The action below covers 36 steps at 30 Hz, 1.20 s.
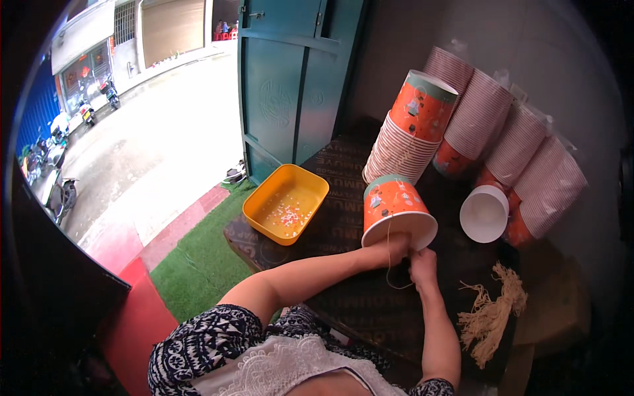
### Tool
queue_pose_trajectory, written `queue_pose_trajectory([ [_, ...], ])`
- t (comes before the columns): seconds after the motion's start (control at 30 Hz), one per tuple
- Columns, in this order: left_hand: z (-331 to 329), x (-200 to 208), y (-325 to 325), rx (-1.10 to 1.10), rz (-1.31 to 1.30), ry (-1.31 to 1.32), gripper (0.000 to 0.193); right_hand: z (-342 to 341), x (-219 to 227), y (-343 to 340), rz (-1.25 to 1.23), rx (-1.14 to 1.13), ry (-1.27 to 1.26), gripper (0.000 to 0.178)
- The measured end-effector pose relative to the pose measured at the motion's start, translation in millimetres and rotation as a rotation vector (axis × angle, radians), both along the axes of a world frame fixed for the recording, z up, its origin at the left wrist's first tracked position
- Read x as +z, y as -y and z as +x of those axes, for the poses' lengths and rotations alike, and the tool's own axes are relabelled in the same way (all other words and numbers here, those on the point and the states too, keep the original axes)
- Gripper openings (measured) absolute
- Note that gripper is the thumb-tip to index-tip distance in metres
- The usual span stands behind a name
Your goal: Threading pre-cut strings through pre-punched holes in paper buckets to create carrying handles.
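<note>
An orange paper bucket (395, 197) with a green band lies tilted on the dark table, its white mouth toward me. My left hand (391, 249) reaches into that mouth, its fingers mostly hidden. Just right of it, at the lower rim, my right hand (423, 266) is closed with its fingers curled. A thin beige string (389, 265) hangs over the rim and loops down to my right hand, which appears to grip it. Behind the bucket stands a tall stack of nested orange buckets (406, 148), an upside-down bucket showing its printed side on top.
A yellow plastic bin (259, 224) with small white and red bits sits at the table's left. A bundle of beige strings (492, 315) lies to the right. Wrapped bucket stacks (477, 112) and one white-mouthed bucket (484, 214) stand at back right. A green metal door (284, 92) opens onto the street.
</note>
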<state>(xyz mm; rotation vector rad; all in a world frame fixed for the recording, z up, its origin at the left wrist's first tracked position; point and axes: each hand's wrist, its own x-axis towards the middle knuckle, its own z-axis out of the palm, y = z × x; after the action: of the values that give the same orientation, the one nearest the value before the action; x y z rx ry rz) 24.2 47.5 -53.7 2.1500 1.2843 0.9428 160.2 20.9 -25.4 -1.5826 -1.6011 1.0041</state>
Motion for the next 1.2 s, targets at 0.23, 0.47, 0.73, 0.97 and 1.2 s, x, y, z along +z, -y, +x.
queue_pose_trajectory([
  [0.23,-1,11,7,0.001,0.11,-0.264,0.014,9,-19,-12,0.155,0.039,-0.035,0.021],
  [0.47,-13,18,13,0.043,0.08,-0.209,0.021,3,-9,-5,0.123,0.043,-0.07,0.018],
  [0.73,-6,15,14,0.033,0.029,0.158,0.029,8,-20,-13,0.146,0.011,-0.075,0.018],
  [0.97,-3,17,16,0.065,-0.136,0.306,0.03,3,3,1,-0.05,0.016,-0.205,0.013],
  [1.2,-2,22,20,0.163,-0.259,0.401,0.033,-1,30,13,-0.228,0.018,-0.23,0.015],
])
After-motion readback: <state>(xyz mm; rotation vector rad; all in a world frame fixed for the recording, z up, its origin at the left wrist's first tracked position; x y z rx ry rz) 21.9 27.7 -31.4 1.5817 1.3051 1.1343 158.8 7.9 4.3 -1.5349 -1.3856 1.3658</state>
